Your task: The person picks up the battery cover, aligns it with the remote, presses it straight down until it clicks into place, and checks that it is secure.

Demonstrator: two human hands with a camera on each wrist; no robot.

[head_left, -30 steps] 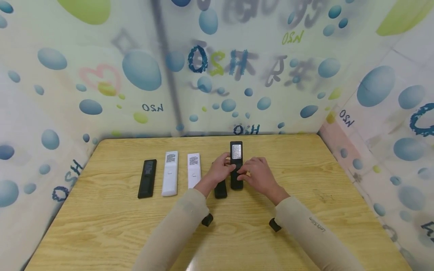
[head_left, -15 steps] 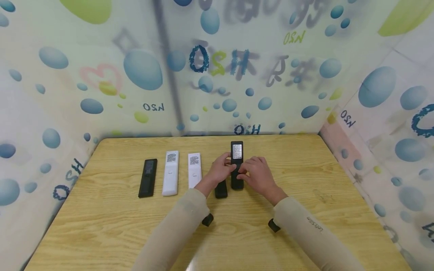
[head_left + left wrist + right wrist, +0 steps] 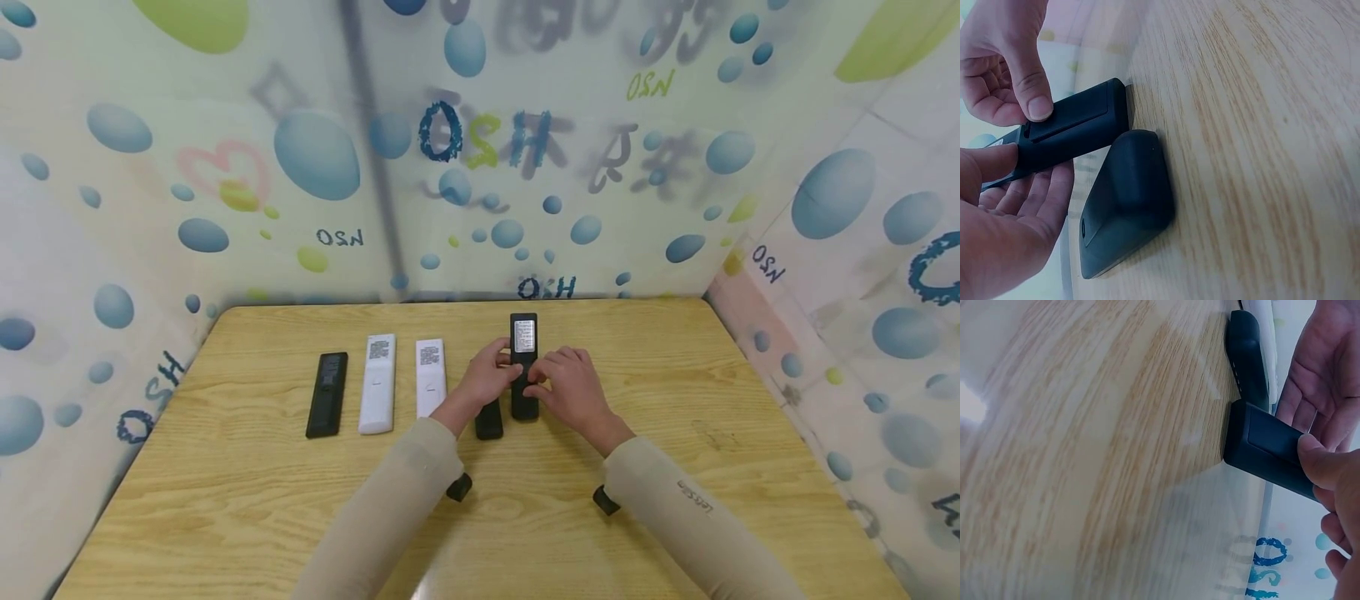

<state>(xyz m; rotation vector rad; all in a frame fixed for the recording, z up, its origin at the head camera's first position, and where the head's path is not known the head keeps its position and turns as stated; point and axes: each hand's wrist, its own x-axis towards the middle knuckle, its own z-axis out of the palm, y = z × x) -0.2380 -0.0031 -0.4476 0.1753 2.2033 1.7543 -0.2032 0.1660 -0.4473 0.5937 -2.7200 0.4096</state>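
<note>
My left hand (image 3: 482,382) holds a black remote control (image 3: 524,403), its back with the printed label facing up. The fingers pass under it and the thumb lies on its side edge. My right hand (image 3: 576,390) has its thumb on the battery cover (image 3: 1082,112), with the other fingers curled at the remote's side. In the left wrist view a dark seam shows along the cover's edge. The remote's lower end is at the table, and its upper end is tilted up. Beside it lies a second black remote control (image 3: 489,421), partly hidden by my left hand.
To the left on the wooden table (image 3: 225,500) lie a white remote control (image 3: 430,379), another white one (image 3: 377,392) and a black one (image 3: 327,396), backs up. A printed cloth wall (image 3: 480,208) stands behind the table. Black wrist straps show below both sleeves.
Hardly anything differs. Both hands stay on the black remote control in the same place; the right forearm has shifted very slightly left.
</note>
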